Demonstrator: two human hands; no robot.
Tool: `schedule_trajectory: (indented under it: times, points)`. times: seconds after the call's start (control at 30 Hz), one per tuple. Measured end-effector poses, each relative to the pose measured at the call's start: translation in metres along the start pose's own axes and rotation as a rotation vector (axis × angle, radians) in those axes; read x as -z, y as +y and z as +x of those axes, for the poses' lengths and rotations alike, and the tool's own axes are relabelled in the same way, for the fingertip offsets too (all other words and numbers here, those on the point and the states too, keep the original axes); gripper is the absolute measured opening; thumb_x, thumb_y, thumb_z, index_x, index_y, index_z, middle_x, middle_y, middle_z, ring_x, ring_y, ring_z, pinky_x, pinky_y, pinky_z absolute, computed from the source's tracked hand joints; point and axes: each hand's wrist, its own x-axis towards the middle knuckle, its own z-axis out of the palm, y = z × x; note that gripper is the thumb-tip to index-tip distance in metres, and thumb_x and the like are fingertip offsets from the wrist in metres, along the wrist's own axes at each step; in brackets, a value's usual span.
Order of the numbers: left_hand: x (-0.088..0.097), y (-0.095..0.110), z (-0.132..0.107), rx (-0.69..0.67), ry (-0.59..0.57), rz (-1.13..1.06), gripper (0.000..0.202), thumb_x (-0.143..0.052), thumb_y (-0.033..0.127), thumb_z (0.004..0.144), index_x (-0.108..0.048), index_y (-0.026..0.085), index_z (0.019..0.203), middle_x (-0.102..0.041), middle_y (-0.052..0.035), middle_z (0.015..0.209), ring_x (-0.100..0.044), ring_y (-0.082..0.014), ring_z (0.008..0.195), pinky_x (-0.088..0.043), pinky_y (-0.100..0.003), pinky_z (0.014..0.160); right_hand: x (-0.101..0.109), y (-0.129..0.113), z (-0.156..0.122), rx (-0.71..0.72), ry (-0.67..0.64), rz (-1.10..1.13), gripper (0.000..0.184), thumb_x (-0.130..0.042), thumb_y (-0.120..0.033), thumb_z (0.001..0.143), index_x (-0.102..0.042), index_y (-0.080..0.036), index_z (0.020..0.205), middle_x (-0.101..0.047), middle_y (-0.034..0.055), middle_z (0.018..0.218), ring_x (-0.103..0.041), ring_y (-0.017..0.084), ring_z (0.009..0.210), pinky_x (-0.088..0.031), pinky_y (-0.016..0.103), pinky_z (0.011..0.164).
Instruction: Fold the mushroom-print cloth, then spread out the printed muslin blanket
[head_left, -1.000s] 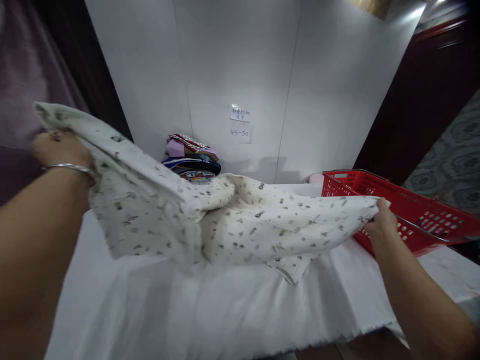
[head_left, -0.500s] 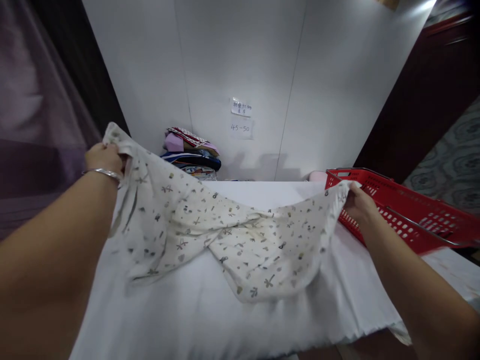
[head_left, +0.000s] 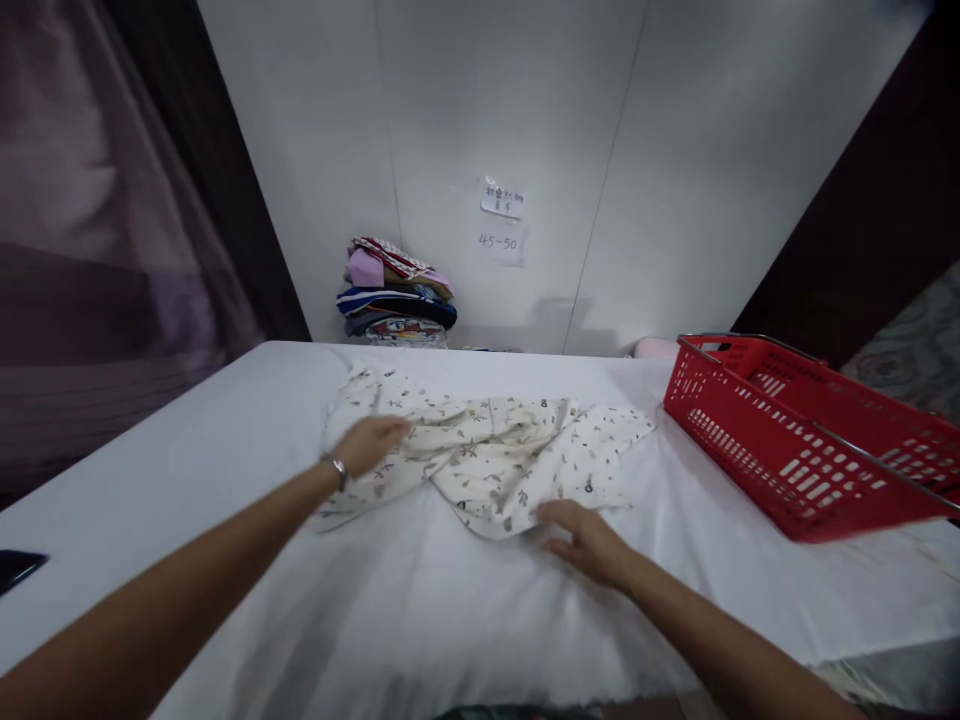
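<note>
A cream cloth (head_left: 495,465) printed with small grey and brown motifs lies crumpled across the white-covered table (head_left: 172,430). Its exact kind is not clear; folds bunch up in its middle and a notch shows in the near edge. Over its left part is my left hand (head_left: 371,445), fingers stretched out and empty, with a silver bracelet at the wrist. My right hand (head_left: 589,540) is at the near right edge of the cloth, thumb and fingers apart. Blur hides whether its fingertips touch the fabric.
A red plastic basket (head_left: 750,450) with metal handles stands on the right. Behind the table's far edge is a stack of folded clothes (head_left: 397,295) against a pale wall with paper labels (head_left: 501,243). A dark flat object (head_left: 19,568) lies at the left edge.
The cloth, held up by both ends before, now lies on the table. Both hands have let go and moved inward, the right one also nearer to me.
</note>
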Motion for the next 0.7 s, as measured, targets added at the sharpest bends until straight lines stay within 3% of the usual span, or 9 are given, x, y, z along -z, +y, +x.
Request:
schedule_trajectory:
  times: [0.07, 0.1, 0.2, 0.3, 0.37, 0.47, 0.6, 0.7]
  points:
    - [-0.019, -0.013, -0.027, -0.086, -0.328, 0.178, 0.012, -0.063, 0.034, 0.071, -0.067, 0.023, 0.073, -0.066, 0.0007, 0.074, -0.059, -0.0153, 0.07, -0.046, -0.025, 0.066, -0.024, 0.001, -0.002, 0.078, -0.021, -0.22, 0.041, -0.059, -0.02, 0.076, -0.058, -0.023, 0.117, -0.056, 0.0095, 0.123, -0.051, 0.026, 0.11, -0.041, 0.042, 0.091]
    - [-0.03, -0.019, -0.043, -0.161, -0.49, 0.279, 0.012, -0.059, 0.033, 0.073, -0.067, 0.025, 0.077, -0.067, 0.0007, 0.078, -0.06, -0.0159, 0.074, -0.046, -0.025, 0.07, -0.029, 0.003, 0.001, 0.09, -0.016, -0.309, 0.037, -0.056, -0.018, 0.078, -0.06, -0.022, 0.114, -0.058, 0.0098, 0.119, -0.052, 0.025, 0.107, -0.041, 0.041, 0.089]
    - [-0.061, -0.025, -0.084, -0.381, -0.605, 0.297, 0.018, -0.052, 0.027, 0.079, -0.064, 0.027, 0.092, -0.066, -0.0015, 0.094, -0.058, -0.0173, 0.09, -0.043, -0.028, 0.079, -0.027, 0.009, 0.014, 0.101, -0.008, -0.472, 0.023, -0.044, -0.016, 0.086, -0.066, -0.021, 0.091, -0.064, 0.0071, 0.095, -0.054, 0.021, 0.09, -0.042, 0.035, 0.079]
    - [-0.087, -0.023, -0.103, -0.475, -0.583, 0.361, 0.025, -0.058, 0.025, 0.076, -0.059, 0.025, 0.1, -0.061, -0.0051, 0.104, -0.053, -0.0204, 0.099, -0.041, -0.033, 0.086, -0.018, 0.012, 0.024, 0.146, -0.022, -0.526, 0.02, -0.045, -0.018, 0.086, -0.064, -0.02, 0.09, -0.062, 0.007, 0.092, -0.052, 0.021, 0.088, -0.041, 0.033, 0.076]
    - [-0.101, -0.021, -0.105, -0.485, -0.536, 0.44, 0.026, -0.061, 0.022, 0.073, -0.058, 0.023, 0.098, -0.059, -0.0065, 0.104, -0.051, -0.0225, 0.099, -0.04, -0.035, 0.086, -0.016, 0.013, 0.027, 0.167, -0.049, -0.549, 0.018, -0.051, -0.02, 0.083, -0.062, -0.018, 0.096, -0.061, 0.0086, 0.098, -0.05, 0.022, 0.092, -0.04, 0.033, 0.076]
    - [-0.113, -0.021, -0.099, -0.502, -0.488, 0.474, 0.016, -0.053, 0.016, 0.076, -0.058, 0.021, 0.09, -0.059, -0.0064, 0.097, -0.051, -0.0216, 0.095, -0.04, -0.035, 0.084, -0.018, 0.012, 0.027, 0.141, -0.051, -0.524, 0.014, -0.048, -0.02, 0.084, -0.062, -0.017, 0.086, -0.061, 0.0081, 0.092, -0.05, 0.021, 0.088, -0.04, 0.033, 0.076]
    - [-0.107, -0.017, -0.084, -0.505, -0.516, 0.371, 0.017, -0.043, 0.017, 0.083, -0.06, 0.019, 0.08, -0.061, -0.0045, 0.086, -0.052, -0.0183, 0.089, -0.039, -0.031, 0.081, -0.01, 0.011, 0.027, 0.046, 0.071, -0.24, 0.019, -0.043, -0.021, 0.087, -0.06, -0.018, 0.078, -0.06, 0.0047, 0.084, -0.051, 0.018, 0.083, -0.041, 0.029, 0.076]
    - [-0.089, -0.001, -0.077, -0.419, -0.59, 0.276, 0.027, -0.039, 0.029, 0.088, -0.061, 0.019, 0.075, -0.062, -0.0015, 0.076, -0.054, -0.0153, 0.077, -0.04, -0.027, 0.073, 0.012, 0.003, 0.028, -0.087, 0.192, -0.029, 0.02, -0.041, -0.027, 0.088, -0.055, -0.019, 0.077, -0.057, 0.0008, 0.074, -0.051, 0.015, 0.072, -0.041, 0.027, 0.068]
